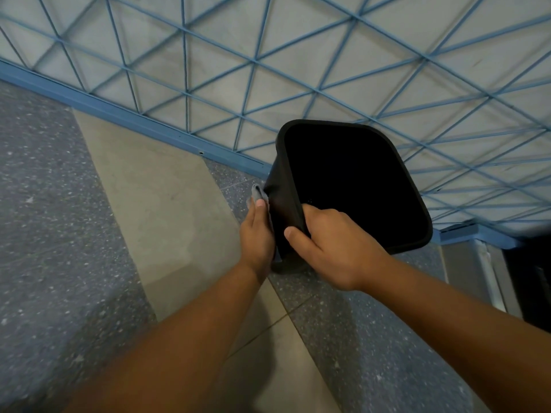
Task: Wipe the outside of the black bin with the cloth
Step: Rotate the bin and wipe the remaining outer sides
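A person looks down at a black bin [351,180] held up off the speckled floor [59,234], its open mouth tipped toward the camera. Behind the bin runs a pale wall crossed by a blue lattice [253,61].

The right hand [334,245] holds the bin at its near rim, thumb curled over the outside and fingers hooked inside: a closed grip on the bin. The left hand [258,234] lies flat, fingers straight, against the bin's left outer side, pressing a grey cloth [258,192] to it. Only an edge of the cloth shows past the fingertips.

Wiping appears to be under way on that left side. No streaks or dirt are visible on the dark plastic, so how much is already clean cannot be told. The bin's far sides and its base, all hidden, probably remain.
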A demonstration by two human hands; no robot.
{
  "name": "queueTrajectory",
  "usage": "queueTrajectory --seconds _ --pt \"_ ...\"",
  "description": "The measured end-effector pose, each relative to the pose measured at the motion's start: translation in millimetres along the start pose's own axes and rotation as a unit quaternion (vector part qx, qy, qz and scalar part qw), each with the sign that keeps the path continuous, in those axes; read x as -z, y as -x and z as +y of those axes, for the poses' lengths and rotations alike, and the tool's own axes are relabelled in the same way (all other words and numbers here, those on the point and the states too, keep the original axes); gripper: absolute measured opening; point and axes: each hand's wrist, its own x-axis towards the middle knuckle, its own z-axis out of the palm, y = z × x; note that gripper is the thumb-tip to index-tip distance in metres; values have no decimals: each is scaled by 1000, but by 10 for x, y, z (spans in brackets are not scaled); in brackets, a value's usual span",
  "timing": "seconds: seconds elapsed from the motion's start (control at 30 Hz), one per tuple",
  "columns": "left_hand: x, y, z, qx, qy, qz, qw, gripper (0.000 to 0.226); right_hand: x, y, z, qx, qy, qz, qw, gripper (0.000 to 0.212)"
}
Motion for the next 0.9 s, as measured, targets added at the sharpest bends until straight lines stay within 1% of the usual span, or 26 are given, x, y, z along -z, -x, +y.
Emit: queueTrajectory --seconds 0.13,0.2,0.3,0.47,0.53,0.67,0.8,0.9 --pt "-8 135 -116 -38 -1 -9 999 52 14 2 5 7 -3 -7 1000 27" --pt "1 9 -89 -34 -25 -1 999 53 16 4 7 7 -3 -2 1000 25" --pt "9 -146 -18 5 -25 12 1000 57 14 1 -3 1 3 -4 1000 27" --pt "-40 128 -73 -37 18 -10 999 53 30 7 -19 3 -12 -8 1000 27" --pt "-28 143 -116 -40 3 -11 999 51 31 5 -17 3 -8 -9 1000 26" --pt "-15 -72 -25 -1 -2 6 1000 56 11 16 -18 -1 3 -4 1000 24" --pt "-72 128 -35 -41 19 -10 999 55 12 2 -4 2 -7 -5 1000 25" --pt "-80 170 -100 -51 8 -13 999 50 11 1 16 9 -5 -4 1000 23"
